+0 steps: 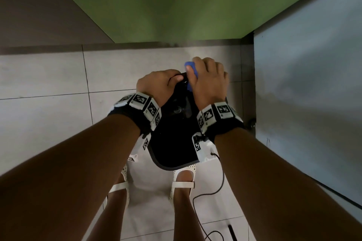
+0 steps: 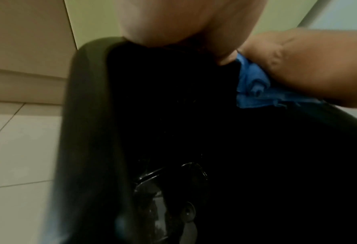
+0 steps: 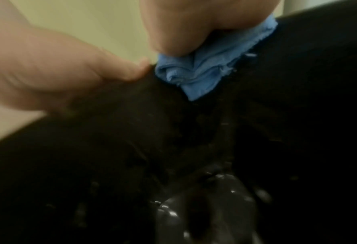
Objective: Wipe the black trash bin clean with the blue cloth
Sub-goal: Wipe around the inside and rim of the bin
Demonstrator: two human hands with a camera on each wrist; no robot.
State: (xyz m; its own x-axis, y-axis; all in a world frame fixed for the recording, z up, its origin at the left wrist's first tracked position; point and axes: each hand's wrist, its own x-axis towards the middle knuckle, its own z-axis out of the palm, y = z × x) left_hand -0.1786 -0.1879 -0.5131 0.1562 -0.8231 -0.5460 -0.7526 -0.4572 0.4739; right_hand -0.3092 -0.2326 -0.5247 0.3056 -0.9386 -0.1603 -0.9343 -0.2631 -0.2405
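Black trash bin (image 1: 172, 143): centre of the head view, standing on the tiled floor (image 1: 49, 76) between the person's two forearms; its near rim shows as a curved edge just above the white shoes (image 1: 183, 182). Interior dark, wet-looking glints at the bottom.

Left hand (image 1: 156, 84): grip curled over the bin's far rim, thumb on the inner side.

Right hand (image 1: 208, 80): grip clenched on the blue cloth (image 1: 191, 68), bunched and pressed against the far rim just beside the left hand; cloth folds hang inside the wall in both wrist views.

Surroundings: green wall (image 1: 176, 6) across the upper frame, close behind the bin; pale panel (image 1: 305, 84) along the right edge, near the right forearm; open floor tiles to the left. Black cable (image 1: 205, 195) trails on the floor at lower centre.
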